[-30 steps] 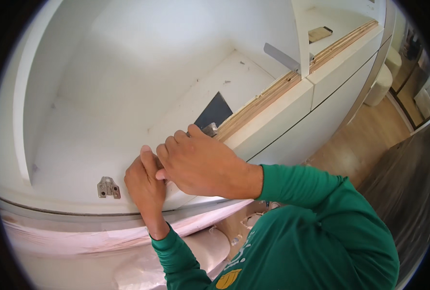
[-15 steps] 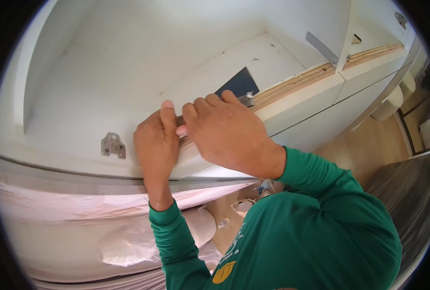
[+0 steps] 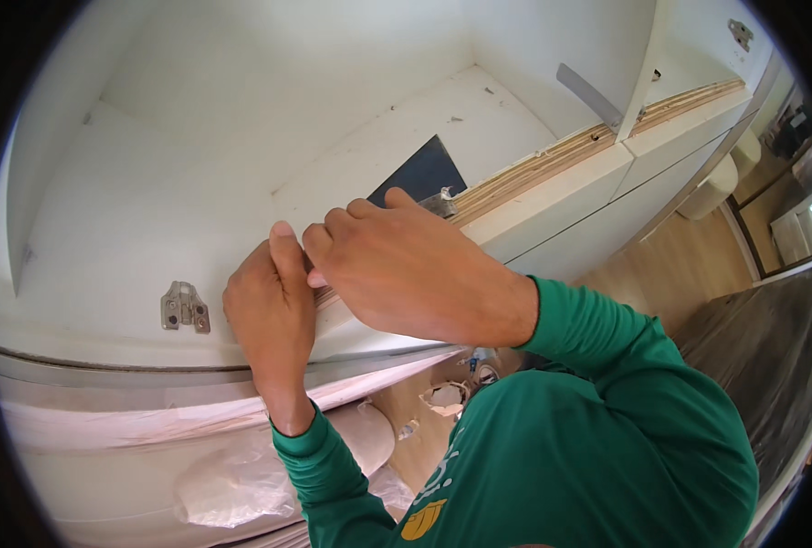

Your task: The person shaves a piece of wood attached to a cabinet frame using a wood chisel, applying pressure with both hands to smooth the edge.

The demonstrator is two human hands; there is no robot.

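Observation:
Both my hands are closed around a flat grey metal tool [image 3: 439,205] lying along the bare plywood edge [image 3: 552,166] of a white cabinet. Only the tool's squared end shows, past my right knuckles, with a small pale curl on it; my fingers hide the remainder, so its exact kind is unclear. My right hand [image 3: 410,265] grips from above, fingers curled over. Close beside it, my left hand [image 3: 273,306] wraps the other end, thumb pointing up. A dark blue flat piece [image 3: 424,169] lies on the cabinet floor just behind the tool.
Left of my hands, a metal hinge [image 3: 185,307] is fixed near the cabinet's front. An upright divider [image 3: 639,78] and a grey metal strip [image 3: 588,94] stand at right. Plastic sheeting [image 3: 232,484] covers something below left. Wooden floor [image 3: 643,274] shows at right.
The whole view has shifted, so cabinet and hands sit lower and further left in the picture. Against the cabinet, hands and tool have hardly moved; both grips are the same.

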